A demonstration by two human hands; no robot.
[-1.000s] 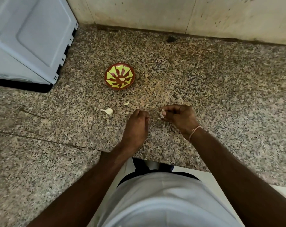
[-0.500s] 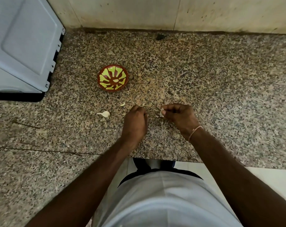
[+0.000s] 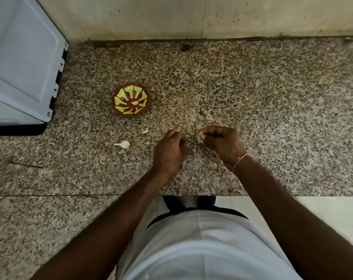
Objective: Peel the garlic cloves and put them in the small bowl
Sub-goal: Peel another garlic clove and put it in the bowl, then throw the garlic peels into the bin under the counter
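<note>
A small brown bowl [image 3: 119,107] with a yellow-green flower pattern sits on the speckled granite counter, with one peeled clove [image 3: 134,102] in it. My right hand [image 3: 222,142] pinches a garlic clove [image 3: 200,137] with its pale skin partly loose. My left hand [image 3: 169,150] hovers just left of it, fingers curled; nothing shows clearly in its grip. An unpeeled clove [image 3: 124,144] with a stem tail lies left of my left hand. A small pale garlic piece [image 3: 145,130] lies between that clove and the bowl.
A grey-blue appliance or box [image 3: 23,63] stands at the back left corner. The tiled wall [image 3: 212,17] runs along the back of the counter. The counter's front edge [image 3: 191,195] is just before my body.
My two hands have drawn slightly apart, the left one shifting a little left and toward me. The right hand keeps its pinch on the clove. The view has shifted slightly.
</note>
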